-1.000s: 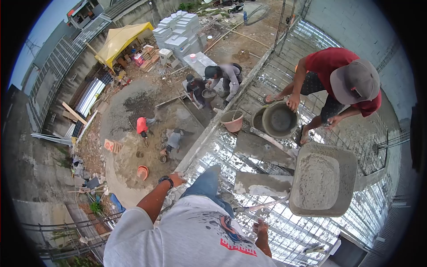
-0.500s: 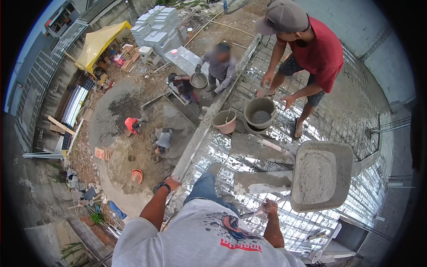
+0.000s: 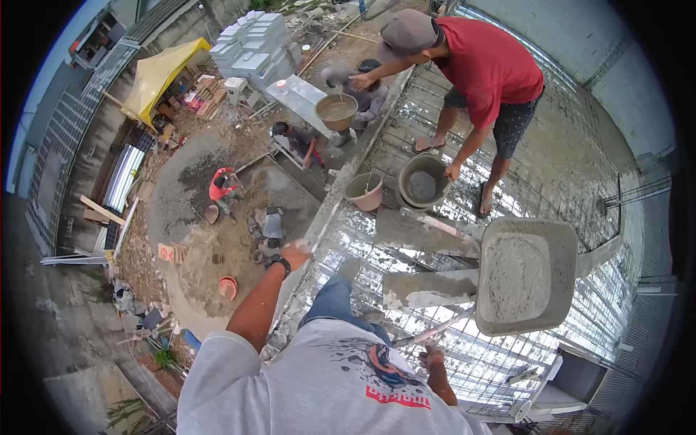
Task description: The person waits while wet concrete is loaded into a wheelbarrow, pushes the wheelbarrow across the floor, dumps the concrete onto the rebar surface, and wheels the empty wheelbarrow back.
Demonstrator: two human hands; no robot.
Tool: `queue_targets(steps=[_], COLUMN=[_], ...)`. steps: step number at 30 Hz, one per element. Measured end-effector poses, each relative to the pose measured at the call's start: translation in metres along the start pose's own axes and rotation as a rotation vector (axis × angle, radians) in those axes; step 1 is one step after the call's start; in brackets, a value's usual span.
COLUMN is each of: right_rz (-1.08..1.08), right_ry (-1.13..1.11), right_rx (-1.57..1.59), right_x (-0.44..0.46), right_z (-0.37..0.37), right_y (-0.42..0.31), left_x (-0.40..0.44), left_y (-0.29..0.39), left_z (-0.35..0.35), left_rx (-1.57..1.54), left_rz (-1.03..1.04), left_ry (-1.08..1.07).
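My left hand [image 3: 296,255] is at the concrete edge [image 3: 319,230], smeared by motion, a dark watch on its wrist. Low on the right, my right hand [image 3: 432,357] is near a wheelbarrow handle [image 3: 435,328]; its fingers are blurred, and whether they hold anything is unclear. The wheelbarrow [image 3: 564,279] carries wet grey mix [image 3: 518,279]. Beyond it a co-worker in red [image 3: 493,69] touches a grey bucket [image 3: 424,181] with one hand and reaches over the edge with the other, near a raised bucket of mix [image 3: 336,110].
A pinkish bucket [image 3: 364,192] stands by the edge. Planks [image 3: 428,288] lie across the rebar mesh [image 3: 449,344]. Several people work on the ground below, beside a sand pile [image 3: 196,272]. A yellow canopy [image 3: 163,76] and stacked pale blocks [image 3: 250,47] are farther off.
The co-worker in red has leaned toward the edge with an arm out. The bucket from below has risen. My left hand has moved up along the edge; my right hand has dropped lower.
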State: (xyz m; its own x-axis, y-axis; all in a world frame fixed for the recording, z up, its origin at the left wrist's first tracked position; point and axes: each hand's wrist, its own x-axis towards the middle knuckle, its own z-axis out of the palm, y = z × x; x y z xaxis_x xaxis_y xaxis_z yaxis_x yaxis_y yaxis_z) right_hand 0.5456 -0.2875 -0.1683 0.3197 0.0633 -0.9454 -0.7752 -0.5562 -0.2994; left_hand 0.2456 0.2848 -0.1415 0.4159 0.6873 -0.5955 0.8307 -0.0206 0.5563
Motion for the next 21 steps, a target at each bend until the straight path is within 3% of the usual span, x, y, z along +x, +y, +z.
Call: queue_targets(steps=[1,2,5,7,8,9,10,12,17,21], right_rz=[0.046,-0.197,-0.076,-0.036,-0.003,-0.123,-0.138,-0.231,-0.439,-0.448], right_ry=[0.07,-0.066,-0.005,0.006,0.017,0.014,-0.028,0.11,0.021,-0.079], right_rx=[-0.124,-0.327,-0.414,-0.315,-0.356,-0.317,-0.396,-0.29,-0.269,-0.213], right_x=[0.001,-0.015,-0.02,0.012,0.017,0.021,0.03,0.026,0.024,0.017], right_z=[-0.008,-0.021,-0.024,-0.041,-0.045,-0.045,-0.048,-0.031,-0.009,0.007], right_y=[0.018,0.027,0.002,0.013,-0.008,-0.022,-0.043,-0.086,-0.141,-0.126], left_x=[-0.014,-0.028,-0.063,-0.133,-0.144,-0.153,-0.152,-0.179,-0.248,-0.249], left_y=[0.002,0.004,-0.023,0.0,-0.02,-0.06,-0.126,-0.175,-0.157,-0.161], left_z=[0.007,0.015,0.045,0.04,0.057,0.086,0.126,0.157,0.132,0.134], left_rx=[0.034,0.067,-0.05,0.017,0.067,0.116,0.181,0.221,-0.016,0.09], left_rz=[-0.035,-0.071,-0.19,-0.242,-0.312,-0.381,-0.349,-0.374,-0.566,-0.516], left_ry=[0.034,0.067,0.012,-0.001,-0.037,-0.072,-0.131,-0.189,-0.272,-0.094])
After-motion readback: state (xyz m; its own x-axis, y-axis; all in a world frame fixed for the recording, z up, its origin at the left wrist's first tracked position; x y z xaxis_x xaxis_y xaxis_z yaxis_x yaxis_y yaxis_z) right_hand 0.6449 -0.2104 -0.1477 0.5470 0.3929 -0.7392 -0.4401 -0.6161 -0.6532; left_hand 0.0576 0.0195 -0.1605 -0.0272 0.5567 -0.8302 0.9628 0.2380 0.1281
